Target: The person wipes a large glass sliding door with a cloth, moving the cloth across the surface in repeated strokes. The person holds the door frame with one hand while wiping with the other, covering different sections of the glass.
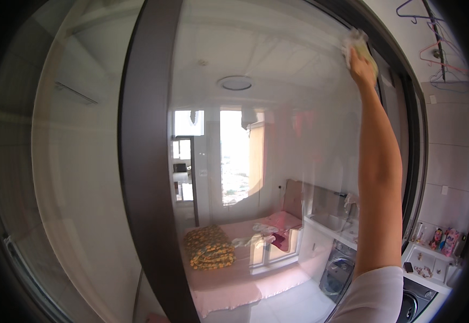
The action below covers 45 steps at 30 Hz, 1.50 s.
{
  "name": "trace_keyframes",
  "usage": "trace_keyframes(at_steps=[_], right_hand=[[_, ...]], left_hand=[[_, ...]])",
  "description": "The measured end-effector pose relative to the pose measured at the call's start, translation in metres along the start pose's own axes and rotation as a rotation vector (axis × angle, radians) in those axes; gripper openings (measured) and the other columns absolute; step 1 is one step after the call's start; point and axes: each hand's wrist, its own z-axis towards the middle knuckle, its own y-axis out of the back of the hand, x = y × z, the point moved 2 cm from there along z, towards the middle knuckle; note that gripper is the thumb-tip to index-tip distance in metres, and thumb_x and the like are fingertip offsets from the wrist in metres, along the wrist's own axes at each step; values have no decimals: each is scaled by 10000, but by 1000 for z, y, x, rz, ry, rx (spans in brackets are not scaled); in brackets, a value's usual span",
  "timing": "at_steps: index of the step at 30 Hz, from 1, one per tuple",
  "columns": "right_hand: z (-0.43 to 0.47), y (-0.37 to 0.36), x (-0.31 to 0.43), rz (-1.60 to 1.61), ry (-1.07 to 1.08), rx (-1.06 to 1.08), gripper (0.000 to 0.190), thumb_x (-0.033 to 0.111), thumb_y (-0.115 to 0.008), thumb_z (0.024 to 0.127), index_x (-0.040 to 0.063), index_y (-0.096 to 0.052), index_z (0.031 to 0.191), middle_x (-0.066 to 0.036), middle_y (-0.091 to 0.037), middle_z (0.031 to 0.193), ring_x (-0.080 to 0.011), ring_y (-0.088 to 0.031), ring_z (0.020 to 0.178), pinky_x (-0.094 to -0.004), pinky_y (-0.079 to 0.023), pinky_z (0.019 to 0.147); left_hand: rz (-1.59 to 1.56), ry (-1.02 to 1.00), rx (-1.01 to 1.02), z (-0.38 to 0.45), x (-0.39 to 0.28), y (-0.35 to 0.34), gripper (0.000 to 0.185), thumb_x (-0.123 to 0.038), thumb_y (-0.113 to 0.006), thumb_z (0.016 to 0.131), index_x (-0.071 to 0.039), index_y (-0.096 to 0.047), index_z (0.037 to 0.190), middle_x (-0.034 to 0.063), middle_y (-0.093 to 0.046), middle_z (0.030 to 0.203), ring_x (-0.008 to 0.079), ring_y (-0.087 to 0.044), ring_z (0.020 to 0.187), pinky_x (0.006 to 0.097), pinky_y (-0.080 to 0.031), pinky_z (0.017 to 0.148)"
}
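High at the upper right, my right hand presses a pale cloth with a yellowish part against a large glass door pane. The cloth is blurred and lies close to the pane's upper right corner, beside the dark door frame. My right arm is stretched upward along the right side of the pane. My left hand is out of view. A wide dark upright borders the glass on the left.
Through the glass show a bed and a folded patterned quilt; reflections overlie them. At right stand a white sink counter with bottles and a phone, and a washing machine. Hangers hang above.
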Motion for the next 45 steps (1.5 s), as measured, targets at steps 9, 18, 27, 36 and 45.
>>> trace_keyframes(at_steps=[9,18,27,36,45], right_hand=[[33,48,222,163,534,-25,514,495,-360,945,168,-477,1324,-155,-478,1352,-355,-434,1237,-434,-330,1035],[23,102,326,198,766,-25,561,444,-234,977,142,-343,1437,-137,-262,1513,-302,-198,1409,-423,-116,1158],[77,-16,74,114,375,80,608,458,-222,978,100,-259,1468,-164,-174,1537,-318,-110,1429,-414,-53,1164],[2,-39,-101,522,114,54,757,653,-308,865,188,-292,1462,-145,-241,1522,-332,-182,1409,-447,-144,1126],[-201,11,-174,279,-84,141,613,524,-308,933,120,-376,1389,-136,-352,1439,-318,-271,1354,-445,-237,1078]], left_hand=[[91,-101,-61,-9,-1,-14,635,-420,-609,831,19,-470,1268,348,-363,1364,516,-300,1302,710,-80,1028],[71,-74,-115,-3,-3,-7,598,-391,-579,867,9,-462,1295,315,-358,1392,486,-276,1336,680,-109,1060],[62,-55,18,-28,-7,-1,687,-414,-537,895,-20,-313,1413,315,-248,1454,521,-279,1314,661,-164,1067],[367,-134,73,27,-3,41,777,-443,-557,874,-35,-229,1448,322,-219,1463,532,-241,1326,667,-174,1054],[387,-301,206,48,0,56,938,-418,-577,862,89,-47,1445,424,-50,1442,612,-87,1320,698,-130,1016]])
